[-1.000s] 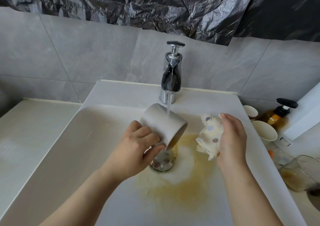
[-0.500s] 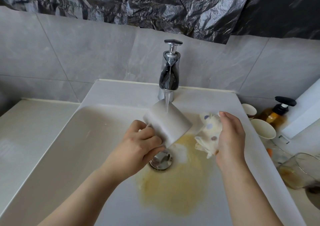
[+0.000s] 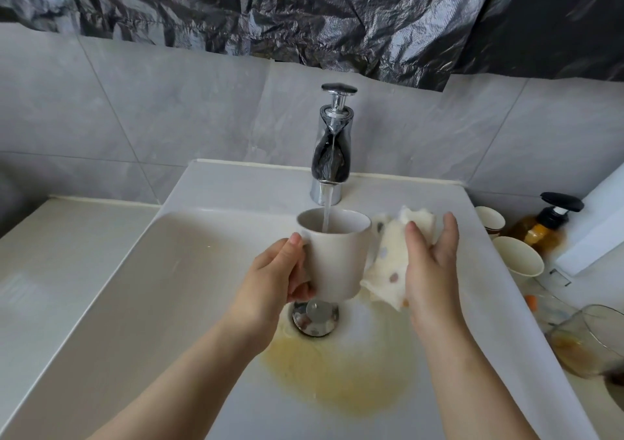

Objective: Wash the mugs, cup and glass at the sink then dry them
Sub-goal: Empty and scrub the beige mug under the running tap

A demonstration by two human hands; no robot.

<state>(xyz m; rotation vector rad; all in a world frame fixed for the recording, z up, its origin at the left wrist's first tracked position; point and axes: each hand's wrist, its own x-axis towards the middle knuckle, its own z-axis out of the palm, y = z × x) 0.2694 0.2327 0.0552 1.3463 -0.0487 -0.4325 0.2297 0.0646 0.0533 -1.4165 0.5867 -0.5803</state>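
Beige mug (image 3: 334, 264): was held upright over the sink (image 3: 169, 287), right under the tap (image 3: 332, 146), with the water stream (image 3: 327, 210) running straight into it

Left hand (image 3: 273, 281): was curled round the mug's left side, thumb up near the rim (couldn't make out the handle behind the fingers)

Right hand (image 3: 432, 264): was gripping a bunched-up spotted cloth (image 3: 388, 257), which touched the mug's right side

Drain (image 3: 315, 318): sat directly below the mug

Yellow-brown puddle (image 3: 337, 382): was spread over the sink floor on the near side of the drain

Table (image 3: 67, 237): ran along both sides of the sink. On the right stood a pale cup (image 3: 518, 260) with a smaller cup (image 3: 489, 220) behind it, an amber pump bottle (image 3: 547, 227), and nearest the camera a glass (image 3: 587, 341) with brown dregs (pretty grim)

Wall: grey tiles, with a crinkled black plastic sheet (image 3: 304, 10) above
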